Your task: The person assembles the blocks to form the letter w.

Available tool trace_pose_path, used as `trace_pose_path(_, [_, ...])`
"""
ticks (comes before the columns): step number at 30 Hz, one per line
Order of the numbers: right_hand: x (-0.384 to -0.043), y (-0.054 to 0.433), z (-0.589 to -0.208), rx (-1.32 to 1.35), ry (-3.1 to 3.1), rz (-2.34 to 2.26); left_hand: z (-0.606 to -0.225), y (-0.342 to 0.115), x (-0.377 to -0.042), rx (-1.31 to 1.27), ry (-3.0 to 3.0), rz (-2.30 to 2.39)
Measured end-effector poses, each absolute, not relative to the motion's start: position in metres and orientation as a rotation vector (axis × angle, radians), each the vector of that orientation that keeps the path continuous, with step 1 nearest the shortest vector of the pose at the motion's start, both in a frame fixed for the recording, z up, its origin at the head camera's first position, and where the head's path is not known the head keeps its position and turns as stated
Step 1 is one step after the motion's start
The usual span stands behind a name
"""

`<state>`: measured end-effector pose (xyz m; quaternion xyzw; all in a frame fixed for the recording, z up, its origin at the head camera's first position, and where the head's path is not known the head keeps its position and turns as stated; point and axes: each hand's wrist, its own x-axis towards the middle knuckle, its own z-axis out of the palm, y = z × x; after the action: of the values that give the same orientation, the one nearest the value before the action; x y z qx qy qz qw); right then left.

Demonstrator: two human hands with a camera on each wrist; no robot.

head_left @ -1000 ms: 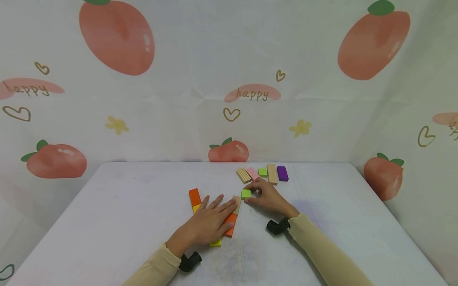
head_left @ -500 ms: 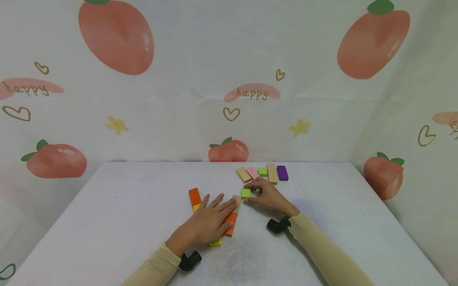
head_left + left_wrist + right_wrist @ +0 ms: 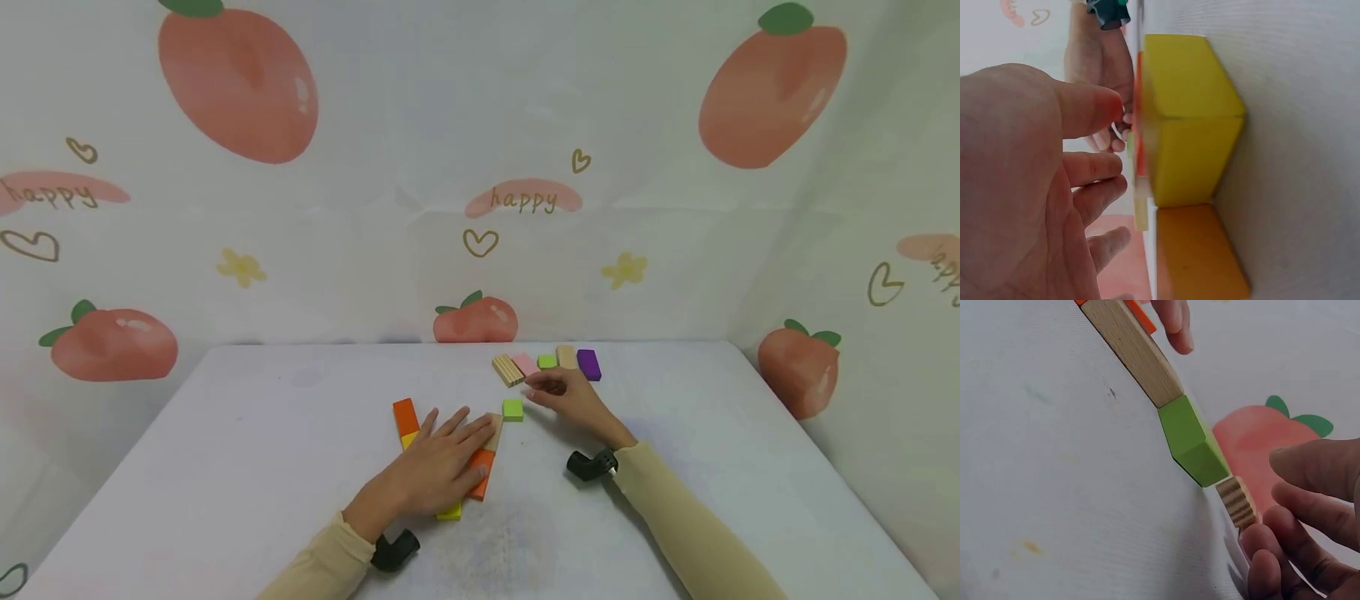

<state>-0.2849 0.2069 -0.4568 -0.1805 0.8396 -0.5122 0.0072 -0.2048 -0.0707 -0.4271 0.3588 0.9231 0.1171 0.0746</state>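
In the head view my left hand [image 3: 438, 467] lies spread over a row of wooden blocks, fingertips on the natural wood block [image 3: 494, 432] and thumb by an orange block [image 3: 482, 475]. Under and around it show a yellow block [image 3: 1194, 156] and an orange one [image 3: 1197, 253], seen large in the left wrist view. A lime green block [image 3: 513, 410] stands at the far end of the natural wood block, end to end with it in the right wrist view. Just right of the green block is my right hand [image 3: 573, 402], fingers loosely bent, nothing between them.
Behind my right hand stand a striped wooden block [image 3: 507, 370], a pink block [image 3: 526, 364], a second green block [image 3: 547, 361], a natural wood block [image 3: 566, 357] and a purple block [image 3: 589, 365]. Another orange block [image 3: 406, 417] lies beyond my left hand. A patterned cloth backs the table.
My right hand has let go of the lime green block and drawn back to the right and slightly away. The block stays in place; the left hand keeps its position.
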Motion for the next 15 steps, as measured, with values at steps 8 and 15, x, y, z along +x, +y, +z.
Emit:
trace_pose_path(8, [-0.285, 0.206, -0.453, -0.521, 2.577, -1.621, -0.421, -0.067, -0.209, 1.114, 2.811, 0.347])
trace_pose_path(15, [-0.287, 0.208, -0.447, -0.52, 2.573, -1.624, -0.417, -0.054, -0.223, 1.103, 2.802, 0.262])
